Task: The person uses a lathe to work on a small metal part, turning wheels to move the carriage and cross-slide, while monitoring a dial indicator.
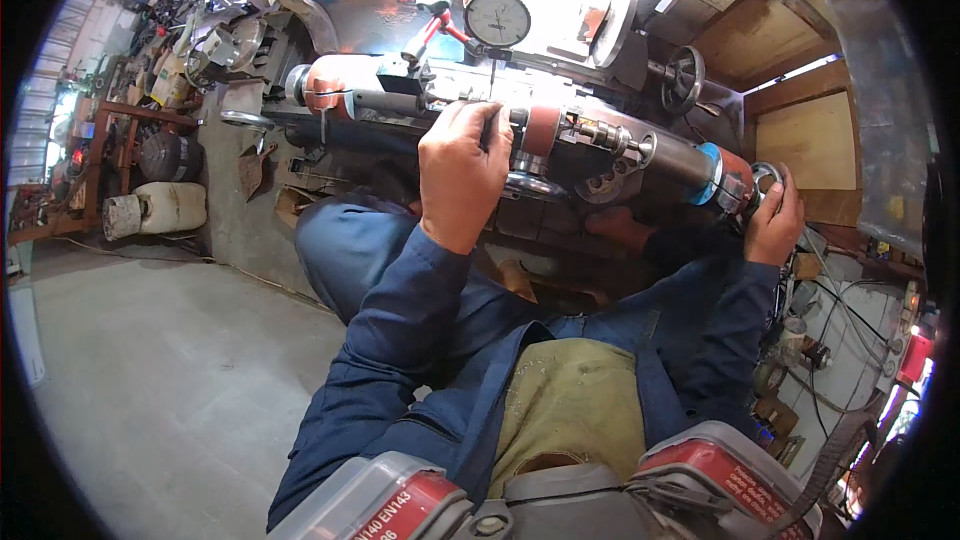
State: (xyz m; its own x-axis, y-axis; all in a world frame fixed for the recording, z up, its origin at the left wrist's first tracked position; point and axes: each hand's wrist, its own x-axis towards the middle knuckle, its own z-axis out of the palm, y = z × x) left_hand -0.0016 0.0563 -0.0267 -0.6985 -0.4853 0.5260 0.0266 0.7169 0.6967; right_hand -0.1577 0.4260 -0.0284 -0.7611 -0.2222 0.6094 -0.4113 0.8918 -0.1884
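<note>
My left hand (465,165) is raised at the machine's front, thumb and fingers pinched together just under the stem of a round dial indicator (498,18). Whatever lies between the fingertips is hidden. A red jointed arm (430,35) carries the indicator above a dark block-shaped base (402,76), which sits on the machine. At the machine's right end, my right hand (775,225) is curled over the rim of a small metal handwheel (765,176). Between the hands runs a grey cylindrical shaft (680,158) with a blue band near its end.
A second handwheel (683,80) projects behind the shaft, and another wheel (534,186) sits below the machine's middle. A pale plastic canister (170,210) lies on the left. Wooden panels (800,130) stand at right. Cables (850,310) hang beside my right arm.
</note>
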